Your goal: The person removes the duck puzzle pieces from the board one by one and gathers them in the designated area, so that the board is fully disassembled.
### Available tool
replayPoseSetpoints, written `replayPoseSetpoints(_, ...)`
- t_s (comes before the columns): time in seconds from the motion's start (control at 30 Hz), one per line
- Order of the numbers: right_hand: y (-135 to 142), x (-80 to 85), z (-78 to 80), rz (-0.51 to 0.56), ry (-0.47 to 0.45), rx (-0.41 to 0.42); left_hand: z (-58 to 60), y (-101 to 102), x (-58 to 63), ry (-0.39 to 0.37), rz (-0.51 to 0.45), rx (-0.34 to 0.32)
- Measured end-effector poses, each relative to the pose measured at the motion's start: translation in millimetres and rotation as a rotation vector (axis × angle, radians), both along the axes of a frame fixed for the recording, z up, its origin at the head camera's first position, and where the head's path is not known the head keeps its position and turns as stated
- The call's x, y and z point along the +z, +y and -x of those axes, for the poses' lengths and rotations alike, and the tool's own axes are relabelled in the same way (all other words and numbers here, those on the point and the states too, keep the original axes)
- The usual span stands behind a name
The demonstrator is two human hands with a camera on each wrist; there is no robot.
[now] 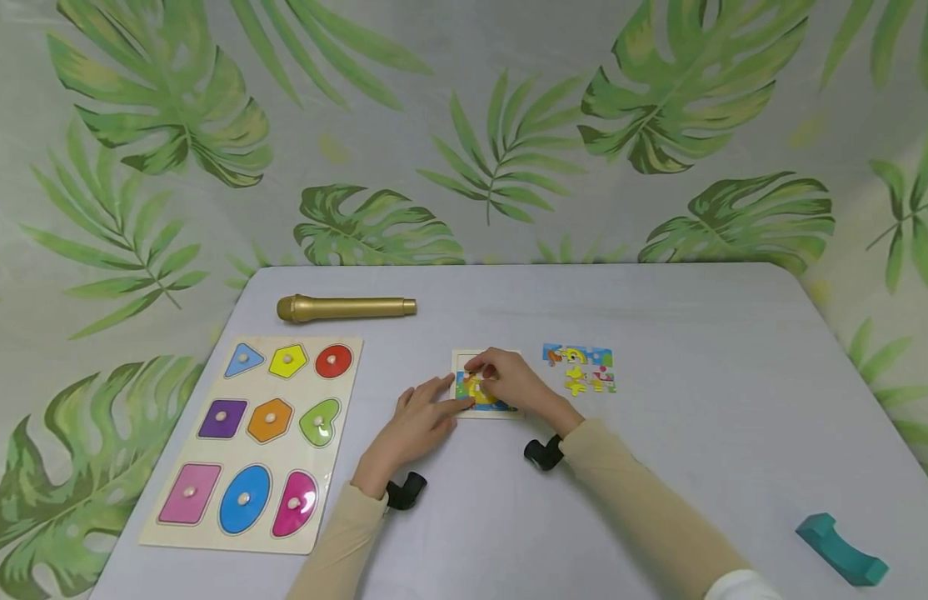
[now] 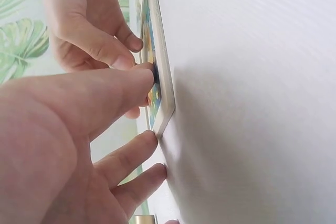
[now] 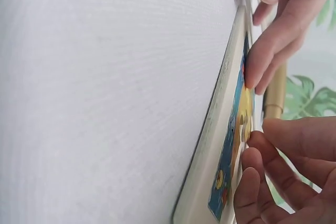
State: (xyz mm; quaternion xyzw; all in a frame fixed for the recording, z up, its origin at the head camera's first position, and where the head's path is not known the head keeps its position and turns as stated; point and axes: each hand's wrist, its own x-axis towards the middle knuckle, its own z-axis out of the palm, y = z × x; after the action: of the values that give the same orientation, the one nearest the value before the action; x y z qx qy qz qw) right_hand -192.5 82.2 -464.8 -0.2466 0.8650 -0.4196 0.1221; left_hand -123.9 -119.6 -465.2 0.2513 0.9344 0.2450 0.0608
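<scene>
A small jigsaw puzzle (image 1: 497,405) with a yellow and blue picture lies in a pale wooden frame (image 1: 491,417) at mid-table, partly filled. My left hand (image 1: 419,417) rests at the frame's left side. Its thumb presses the puzzle near the lower edge, while other fingertips touch the frame's side in the left wrist view. Over the puzzle, my right hand (image 1: 512,382) has its thumb and fingers curled together, pinching a puzzle piece (image 3: 243,132) low against the picture. Those fingers hide most of that piece. Several loose puzzle pieces (image 1: 576,357) lie right of the frame.
At the left lies a wooden shape board (image 1: 265,450) with coloured knobbed shapes. A gold microphone (image 1: 347,308) lies toward the back edge. A teal curved block (image 1: 841,550) is at the front right. Leaf-patterned cloth (image 1: 509,150) hangs behind the white table (image 1: 696,400).
</scene>
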Motion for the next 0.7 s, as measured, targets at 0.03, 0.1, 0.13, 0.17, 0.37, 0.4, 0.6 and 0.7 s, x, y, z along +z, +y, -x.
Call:
replayPoseSetpoints(0.03, -0.7, -0.4, -0.1, 0.005, -0.001, -0.001, 0.2, 0.1, 0.4, -0.004, 0.0, 0.0)
replayPoseSetpoints(0.1, -1.6, -1.0, -0.3, 0.008, -0.001, -0.007, 0.3, 0.3, 1.7, -0.014, -0.002, 0.002)
replayPoseSetpoints(0.13, -1.6, -0.9, -0.6, 0.011, 0.0, -0.009, 0.4, 0.5, 1.7, -0.019, -0.003, 0.004)
replayPoseSetpoints(0.17, -2.0, -1.0, -0.8, 0.016, -0.002, -0.013, 0.4, 0.6, 1.9, -0.024, -0.004, 0.005)
replayPoseSetpoints(0.37, -5.2, -0.4, -1.2, 0.064, 0.026, -0.026, 0.5, 1.1, 2.0, -0.039, -0.014, 0.013)
replayPoseSetpoints(0.4, -6.0, -0.4, -1.1, 0.07, 0.034, -0.027, 0.6, 1.2, 1.7, -0.041, -0.015, 0.015)
replayPoseSetpoints(0.6, -9.5, -2.9, 0.2, 0.076, 0.039, -0.039, 1.4, 1.4, 0.6, -0.049, -0.018, 0.018)
replayPoseSetpoints(0.7, -8.3, -2.8, 0.7, 0.088, 0.022, -0.06, 1.6, 1.5, 0.7, -0.055, -0.018, 0.02)
